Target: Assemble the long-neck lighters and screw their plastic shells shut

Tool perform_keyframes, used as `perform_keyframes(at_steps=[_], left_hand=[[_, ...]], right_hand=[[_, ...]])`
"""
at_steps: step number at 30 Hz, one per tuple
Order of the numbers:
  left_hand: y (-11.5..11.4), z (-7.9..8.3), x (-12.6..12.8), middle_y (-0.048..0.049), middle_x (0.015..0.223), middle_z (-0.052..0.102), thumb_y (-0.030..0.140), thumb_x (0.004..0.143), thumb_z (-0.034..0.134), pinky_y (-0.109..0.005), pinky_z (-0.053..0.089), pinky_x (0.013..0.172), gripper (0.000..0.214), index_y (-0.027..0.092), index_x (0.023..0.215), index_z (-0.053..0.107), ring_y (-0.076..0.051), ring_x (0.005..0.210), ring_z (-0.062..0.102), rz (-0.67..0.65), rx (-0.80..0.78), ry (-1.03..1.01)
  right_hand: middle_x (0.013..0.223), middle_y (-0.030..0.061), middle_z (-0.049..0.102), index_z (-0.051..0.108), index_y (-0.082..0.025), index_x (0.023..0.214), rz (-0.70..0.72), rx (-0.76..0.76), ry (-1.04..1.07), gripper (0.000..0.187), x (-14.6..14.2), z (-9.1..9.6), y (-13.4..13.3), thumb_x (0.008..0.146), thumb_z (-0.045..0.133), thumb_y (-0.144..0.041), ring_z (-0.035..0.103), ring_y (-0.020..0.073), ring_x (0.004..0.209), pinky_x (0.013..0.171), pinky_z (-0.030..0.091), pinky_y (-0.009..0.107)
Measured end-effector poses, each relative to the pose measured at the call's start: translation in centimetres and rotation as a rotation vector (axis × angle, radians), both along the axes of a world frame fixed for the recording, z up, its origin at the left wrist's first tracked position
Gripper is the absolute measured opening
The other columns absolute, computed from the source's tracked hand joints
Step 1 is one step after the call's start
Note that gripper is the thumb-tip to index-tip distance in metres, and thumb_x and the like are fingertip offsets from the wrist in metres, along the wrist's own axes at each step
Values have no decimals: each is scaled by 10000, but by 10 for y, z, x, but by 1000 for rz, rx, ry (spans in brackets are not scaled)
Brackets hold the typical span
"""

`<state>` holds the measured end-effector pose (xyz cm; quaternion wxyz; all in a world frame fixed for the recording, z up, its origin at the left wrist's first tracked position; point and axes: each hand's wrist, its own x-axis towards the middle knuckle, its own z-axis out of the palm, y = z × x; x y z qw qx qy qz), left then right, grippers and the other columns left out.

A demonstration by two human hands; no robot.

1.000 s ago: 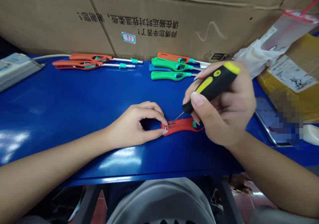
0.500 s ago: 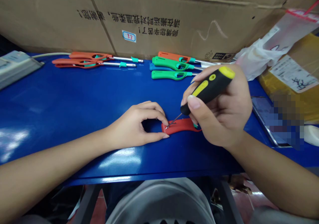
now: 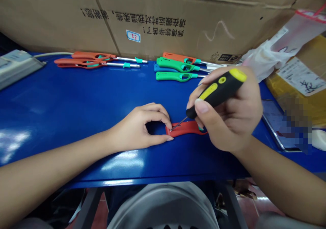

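Observation:
A red long-neck lighter [image 3: 187,128] lies flat on the blue table, its handle end to the left. My left hand [image 3: 142,125] pinches that end between thumb and index finger. In my right hand [image 3: 235,117] is a screwdriver [image 3: 220,91] with a black and yellow handle, its shaft slanting down to the left. Its tip touches the lighter close to the left fingertips, where a small shiny spot shows. The lighter's right end, with a bit of teal trigger, disappears behind my right hand.
Red-orange lighters [image 3: 81,62] lie at the back left, green ones [image 3: 175,76] with an orange and a blue one further right. A cardboard box [image 3: 152,5] walls the back. A phone [image 3: 277,127], a plastic bag [image 3: 265,56] and a yellow-taped parcel [image 3: 305,76] are at the right.
The screwdriver handle and my right hand have shifted slightly to the right, and the shaft leans a little lower. The tip stays on the lighter's left end; my left hand keeps its grip.

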<state>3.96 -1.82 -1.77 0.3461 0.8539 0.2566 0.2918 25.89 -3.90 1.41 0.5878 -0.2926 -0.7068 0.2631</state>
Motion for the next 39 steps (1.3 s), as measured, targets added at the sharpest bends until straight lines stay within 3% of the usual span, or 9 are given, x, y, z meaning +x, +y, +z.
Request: perform_keyframes(at_steps=[6,12,19,27,34,39], left_hand=[[0,-1,0,-33,986,751,224,850,848,-311,569,911,106,206,932,783,-177,954,706,9,-7,1],[0,0,1,-34,977,756,238,844,856,-310,571,920,117,202,930,785,-175,947,715,8,-26,-17],[1,0,1,-37,947,762,174,869,821,-255,583,858,78,189,946,815,-142,877,729,44,-60,-105],[1,0,1,-33,928,767,158,894,800,-251,588,841,51,194,922,822,-139,866,733,50,-52,-118],[2,-1,1,-28,926,769,148,887,804,-246,584,831,42,184,909,806,-135,862,732,58,-7,-116],[1,-2,0,-27,913,765,152,888,805,-241,583,829,26,176,899,801,-132,856,729,61,-8,-117]], right_hand=[[863,0,661,629,-264,1087,-1,12,-6,221,1,2,-1,898,716,-189,585,102,563,355,458,189],[846,5,678,633,-295,1068,-13,26,10,232,1,0,0,890,782,-304,589,125,556,353,460,220],[848,21,681,644,-246,1056,-59,27,201,196,-3,-1,3,893,751,-240,637,154,626,542,586,316],[818,10,713,660,-236,1050,-58,23,254,216,-6,0,4,863,712,-141,647,145,584,512,587,312],[856,-6,699,640,-247,1079,-39,-2,233,199,-4,-1,3,908,737,-216,655,138,620,542,598,305],[858,-15,710,643,-264,1081,-44,14,218,218,-3,0,3,898,695,-158,655,142,624,537,594,311]])
